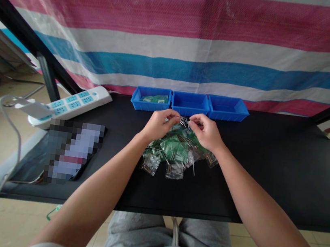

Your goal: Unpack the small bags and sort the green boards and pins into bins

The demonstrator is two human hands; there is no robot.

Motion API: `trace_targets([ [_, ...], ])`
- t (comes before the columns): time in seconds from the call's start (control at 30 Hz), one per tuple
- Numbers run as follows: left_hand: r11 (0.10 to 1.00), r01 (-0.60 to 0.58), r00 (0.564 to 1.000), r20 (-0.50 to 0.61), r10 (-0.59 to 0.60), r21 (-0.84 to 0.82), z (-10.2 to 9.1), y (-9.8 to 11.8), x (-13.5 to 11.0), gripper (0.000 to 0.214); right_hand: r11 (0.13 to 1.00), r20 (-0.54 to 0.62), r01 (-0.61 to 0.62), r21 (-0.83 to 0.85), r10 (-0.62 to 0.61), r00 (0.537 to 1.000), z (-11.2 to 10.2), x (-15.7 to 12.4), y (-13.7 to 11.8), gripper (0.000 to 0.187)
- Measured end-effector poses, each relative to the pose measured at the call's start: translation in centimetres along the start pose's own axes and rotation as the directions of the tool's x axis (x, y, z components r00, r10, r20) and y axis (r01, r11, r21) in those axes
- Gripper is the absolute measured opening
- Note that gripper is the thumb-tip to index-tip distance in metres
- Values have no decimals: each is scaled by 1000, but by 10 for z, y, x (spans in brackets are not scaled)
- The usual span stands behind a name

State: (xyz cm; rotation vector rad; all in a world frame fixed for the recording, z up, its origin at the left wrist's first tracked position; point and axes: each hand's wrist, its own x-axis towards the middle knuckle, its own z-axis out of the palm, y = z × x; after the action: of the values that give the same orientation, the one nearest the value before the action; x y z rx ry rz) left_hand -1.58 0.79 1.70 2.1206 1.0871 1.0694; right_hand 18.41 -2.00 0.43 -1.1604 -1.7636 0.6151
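Note:
My left hand (159, 125) and my right hand (206, 131) are both pinched together over a pile of small clear plastic bags holding green circuit boards (176, 151) on the black table (268, 175). Between the fingertips sits a small bag with thin metal pins (183, 121), held from both sides. Fingers of each hand are curled closed around it.
Three blue bins stand in a row at the back: the left bin (151, 98) holds green boards, the middle bin (190, 102) and right bin (228, 107) look bare. A white power strip (74, 104) lies at the left, a blurred flat object (70, 153) nearer me.

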Motion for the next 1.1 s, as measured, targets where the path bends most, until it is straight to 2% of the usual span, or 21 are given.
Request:
trace_targets([
  [0.13,1000,4,1000,-26,-4,-5,1,0,0,25,999,42,-4,-44,6,999,-2,0,-1,29],
  [0.23,1000,5,1000,-16,-5,4,1,1,-1,26,999,23,0,-54,1,1000,-3,1,-2,27],
  [0.37,1000,-12,999,52,11,26,-1,2,-1,34,999,-14,-11,-39,10,1000,-3,0,-4,23],
  [0.5,996,14,993,117,-24,90,0,-1,-1,39,1000,-14,-17,-22,16,1000,-4,0,-7,20],
  [0.9,999,0,998,63,-2,38,3,-3,-1,27,998,26,-61,-18,61,998,-6,2,-1,19],
  [1.03,999,2,998,59,-5,52,3,-4,0,38,977,-92,-164,133,177,980,-12,7,7,19],
  [1.1,997,8,997,76,-14,77,3,-6,0,38,928,-177,-252,275,306,935,-17,12,13,20],
])
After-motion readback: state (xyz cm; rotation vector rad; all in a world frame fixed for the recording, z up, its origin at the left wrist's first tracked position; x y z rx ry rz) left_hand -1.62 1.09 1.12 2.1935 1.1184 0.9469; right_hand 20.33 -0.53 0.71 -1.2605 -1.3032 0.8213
